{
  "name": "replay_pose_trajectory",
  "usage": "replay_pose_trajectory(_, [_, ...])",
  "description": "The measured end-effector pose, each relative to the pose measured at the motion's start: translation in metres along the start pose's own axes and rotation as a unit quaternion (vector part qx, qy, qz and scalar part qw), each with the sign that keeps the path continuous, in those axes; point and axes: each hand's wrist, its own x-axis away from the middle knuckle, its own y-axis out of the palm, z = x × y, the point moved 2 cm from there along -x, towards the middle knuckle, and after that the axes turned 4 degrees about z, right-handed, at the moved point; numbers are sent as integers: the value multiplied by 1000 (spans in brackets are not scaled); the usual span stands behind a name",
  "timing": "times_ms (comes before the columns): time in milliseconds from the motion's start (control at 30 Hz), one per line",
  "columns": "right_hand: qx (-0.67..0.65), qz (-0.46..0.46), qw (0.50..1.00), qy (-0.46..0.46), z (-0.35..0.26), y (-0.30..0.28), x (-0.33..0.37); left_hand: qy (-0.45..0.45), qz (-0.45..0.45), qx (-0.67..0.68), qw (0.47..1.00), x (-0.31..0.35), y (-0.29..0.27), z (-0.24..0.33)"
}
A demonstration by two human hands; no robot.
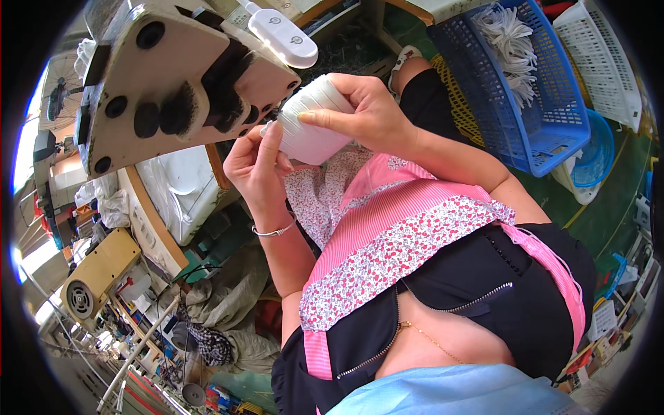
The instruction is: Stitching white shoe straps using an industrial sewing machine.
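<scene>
A white, rounded piece [315, 131] with fine parallel lines is between my two hands, close to a beige sewing machine head [166, 90]. It looks like stitched cloth or wound band; its exact kind I cannot make out. My right hand [370, 114] grips its right side, thumb lying across the front and fingers behind. At the left edge, my left hand [259, 162] pinches it between thumb and forefinger, right beside the machine's lower end. The machine's needle area is hidden behind my fingers and the white piece.
A white lamp [283, 34] shines above the machine. Blue baskets hold white strips [512, 52] at upper right, beside a white basket [598, 62] and a round blue basket [595, 149]. Another machine [97, 277] stands at left. A patterned pink apron [387, 242] covers my lap.
</scene>
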Motion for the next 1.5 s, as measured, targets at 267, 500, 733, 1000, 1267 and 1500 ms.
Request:
replay_pose_trajectory(267, [31,-46,998,-12,-2,-4,-6,33,-4,-30,999,1,6,0])
replay_pose_trajectory(500, [17,-60,998,8,5,2,-6,-5,9,-41,999,2,4,7])
replay_pose_trajectory(733, [48,-70,996,-11,-1,4,-7,41,14,-69,997,-3,5,5])
replay_pose_trajectory(1000, [80,-106,991,0,4,11,-9,-7,-18,-35,999,-1,-10,8])
replay_pose_trajectory(1267, [43,-89,995,26,5,6,-8,23,0,-83,996,-3,-2,7])
replay_pose_trajectory(1500, [55,-66,996,-2,-1,8,-8,9,-11,-37,999,-10,-21,-1])
